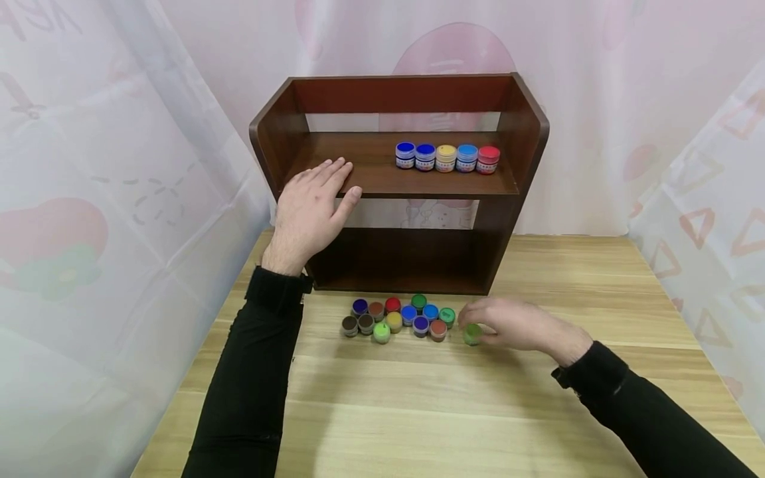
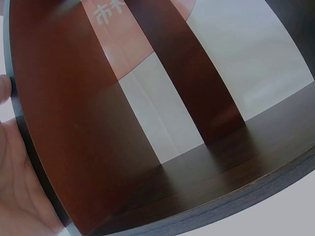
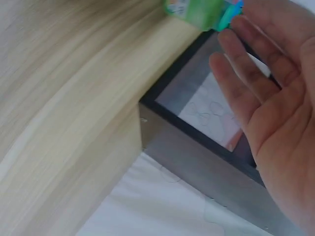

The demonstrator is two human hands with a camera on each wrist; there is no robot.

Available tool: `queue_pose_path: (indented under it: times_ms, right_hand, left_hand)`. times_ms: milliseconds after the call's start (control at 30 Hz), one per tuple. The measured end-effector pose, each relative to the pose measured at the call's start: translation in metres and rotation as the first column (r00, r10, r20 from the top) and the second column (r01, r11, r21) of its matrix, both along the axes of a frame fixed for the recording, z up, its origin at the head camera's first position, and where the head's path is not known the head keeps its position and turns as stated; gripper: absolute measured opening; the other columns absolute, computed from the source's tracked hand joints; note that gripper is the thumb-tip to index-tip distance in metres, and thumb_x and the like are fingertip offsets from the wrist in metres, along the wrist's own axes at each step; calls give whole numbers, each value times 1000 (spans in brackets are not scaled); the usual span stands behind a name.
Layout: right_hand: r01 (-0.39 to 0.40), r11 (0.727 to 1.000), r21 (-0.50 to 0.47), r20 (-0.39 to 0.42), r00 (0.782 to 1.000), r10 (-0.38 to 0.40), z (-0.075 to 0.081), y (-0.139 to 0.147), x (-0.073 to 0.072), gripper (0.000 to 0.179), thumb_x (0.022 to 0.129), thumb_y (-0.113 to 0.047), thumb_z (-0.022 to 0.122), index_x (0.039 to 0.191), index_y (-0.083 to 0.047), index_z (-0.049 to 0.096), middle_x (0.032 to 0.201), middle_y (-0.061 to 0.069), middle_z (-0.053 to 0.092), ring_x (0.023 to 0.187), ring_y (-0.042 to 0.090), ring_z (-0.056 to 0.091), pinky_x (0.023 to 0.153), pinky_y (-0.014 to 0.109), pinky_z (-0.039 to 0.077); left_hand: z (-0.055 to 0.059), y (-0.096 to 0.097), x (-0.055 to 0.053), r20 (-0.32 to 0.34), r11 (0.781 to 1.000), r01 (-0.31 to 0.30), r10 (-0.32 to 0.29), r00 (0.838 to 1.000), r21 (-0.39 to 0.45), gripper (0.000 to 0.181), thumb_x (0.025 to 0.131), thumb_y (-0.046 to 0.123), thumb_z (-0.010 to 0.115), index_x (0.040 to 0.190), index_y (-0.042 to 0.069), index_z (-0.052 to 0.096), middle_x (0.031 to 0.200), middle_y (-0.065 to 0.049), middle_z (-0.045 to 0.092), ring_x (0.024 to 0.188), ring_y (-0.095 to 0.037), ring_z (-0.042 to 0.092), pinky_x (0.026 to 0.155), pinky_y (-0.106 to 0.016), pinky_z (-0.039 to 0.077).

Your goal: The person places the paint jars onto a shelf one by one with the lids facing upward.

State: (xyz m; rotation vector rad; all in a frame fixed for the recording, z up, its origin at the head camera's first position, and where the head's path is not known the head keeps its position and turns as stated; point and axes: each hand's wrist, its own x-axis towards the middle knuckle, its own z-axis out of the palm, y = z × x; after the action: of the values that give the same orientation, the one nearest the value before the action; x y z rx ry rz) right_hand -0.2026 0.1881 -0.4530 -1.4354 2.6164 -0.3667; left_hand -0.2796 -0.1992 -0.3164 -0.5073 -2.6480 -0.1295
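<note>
My left hand (image 1: 309,211) rests with extended fingers at the left end of the brown wooden shelf (image 1: 358,179). In the left wrist view, part of that hand (image 2: 22,182) lies against the outside of a side panel (image 2: 74,118). On the table, my right hand (image 1: 516,324) pinches a small green paint jar (image 1: 472,334) between thumb and fingers, right of the other jars. That green jar (image 3: 197,12) shows at the top edge of the right wrist view, and the lower fingers (image 3: 236,88) are loosely extended there.
Several paint jars (image 1: 409,315) in mixed colours stand clustered before the shelf's base. On the upper board, a row of jars with blue, yellow and red lids (image 1: 445,158) stands toward the right. The wooden table (image 1: 418,418) is bordered by printed white curtains (image 1: 119,166).
</note>
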Motion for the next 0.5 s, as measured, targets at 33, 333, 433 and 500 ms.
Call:
queue_pose_path:
  times_ms: [33,333,433,500]
  right_hand:
    - [-15,1000,9,7,1000,15,-1,1,-1,28,91,-12,78,119,-13,76,127,0,71,123,21,63,103,41,53]
    - [-95,995,23,11,995,95,-18,3,-7,39,84,9,70,117,-12,76,126,3,72,124,24,62,103,42,53]
    - [-103,994,23,27,994,103,-21,3,-8,37,85,10,70,114,-13,75,126,4,72,123,23,62,103,42,53]
    - [-109,994,18,35,993,108,-22,2,-9,33,86,9,71,111,-13,74,124,3,72,121,22,63,102,41,54]
  left_hand:
    - [0,0,0,-1,1000,-1,1,1000,-1,79,106,67,15,163,19,38,166,-1,37,155,-18,27,126,-42,19]
    - [0,0,0,0,1000,-7,7,1000,0,79,106,68,15,164,19,37,166,-1,36,155,-18,27,126,-42,19]
    - [0,0,0,-1,1000,-6,6,1000,1,79,105,68,15,163,19,37,166,-1,37,154,-18,28,126,-42,19]
    - [0,0,0,-3,1000,-7,7,1000,1,79,105,68,15,163,19,38,166,-1,37,154,-18,28,126,-43,19]
